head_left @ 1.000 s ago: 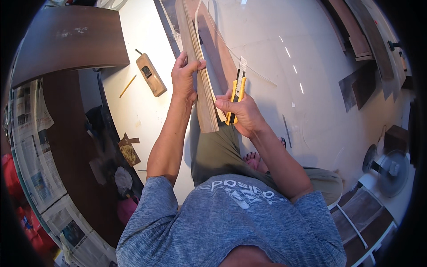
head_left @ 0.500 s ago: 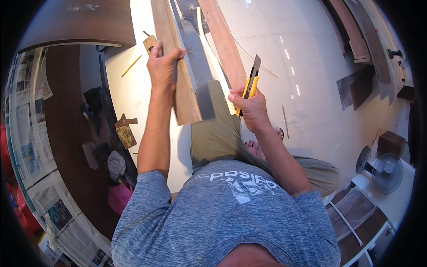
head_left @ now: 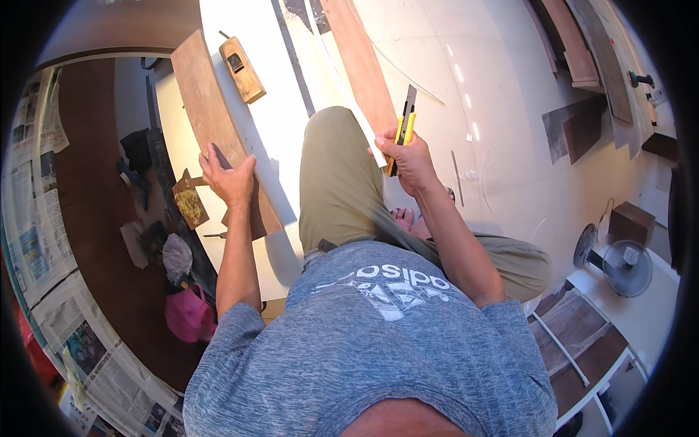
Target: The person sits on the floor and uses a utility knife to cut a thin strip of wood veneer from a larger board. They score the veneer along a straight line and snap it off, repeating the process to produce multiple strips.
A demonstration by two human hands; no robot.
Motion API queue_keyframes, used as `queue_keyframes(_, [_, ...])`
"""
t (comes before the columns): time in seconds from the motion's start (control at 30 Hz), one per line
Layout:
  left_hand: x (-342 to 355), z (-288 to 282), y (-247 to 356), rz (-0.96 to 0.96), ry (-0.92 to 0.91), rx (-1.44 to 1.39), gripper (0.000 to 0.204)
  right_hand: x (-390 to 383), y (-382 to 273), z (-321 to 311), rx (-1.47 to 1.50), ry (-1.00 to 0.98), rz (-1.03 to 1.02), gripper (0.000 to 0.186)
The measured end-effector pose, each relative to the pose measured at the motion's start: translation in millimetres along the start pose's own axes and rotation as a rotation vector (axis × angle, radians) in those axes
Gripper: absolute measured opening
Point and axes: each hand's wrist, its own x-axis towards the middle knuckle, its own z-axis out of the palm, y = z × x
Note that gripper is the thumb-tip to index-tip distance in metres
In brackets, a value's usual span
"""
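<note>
My left hand (head_left: 230, 180) grips the near part of a brown wooden board (head_left: 207, 102), its thumb along the right edge and fingers over the left. The board slants away to the far left. In my right hand (head_left: 411, 159) is a yellow and black utility knife (head_left: 405, 132), blade out and pointing up and away from me. The end of a long thin white strip (head_left: 369, 135) meets the thumb and fingertips of that hand; whether it is pinched I cannot tell. A wooden hand plane (head_left: 244, 71) lies just right of the board's far half.
Another long reddish board (head_left: 358, 54) runs away beyond my right hand. Left of my left hand sits a small plate with yellow paste (head_left: 189, 204). A fan (head_left: 626, 268) stands at the right, near dark panels (head_left: 574, 135). Newspaper (head_left: 36, 233) covers the left side.
My left hand has brought the board leftward and closer to me, uncovering the hand plane. My right hand still holds the knife, with little movement.
</note>
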Motion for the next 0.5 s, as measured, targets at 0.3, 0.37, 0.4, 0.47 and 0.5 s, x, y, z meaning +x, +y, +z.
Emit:
queue_keyframes(0.3, [-19.0,45.1,-30.7,-0.126,-0.06,0.062,0.104,24.5,47.0,-46.5,0.028,0.122,0.154,0.021])
queue_keyframes(0.37, [-16.3,49.2,-32.9,-0.136,-0.053,0.072,0.105,36.0,57.0,-60.9,0.026,0.164,0.186,0.021])
queue_keyframes(0.4, [-17.2,49.3,-35.5,-0.138,-0.046,0.083,0.105,35.1,62.6,-65.5,0.021,0.191,0.207,0.022])
queue_keyframes(0.47, [-18.0,53.4,-38.4,-0.146,-0.039,0.093,0.107,39.2,75.8,-80.5,-0.04,0.213,0.223,0.022])
queue_keyframes(0.5, [-17.8,56.0,-36.0,-0.149,-0.045,0.097,0.107,43.9,85.2,-91.7,-0.095,0.212,0.22,0.021])
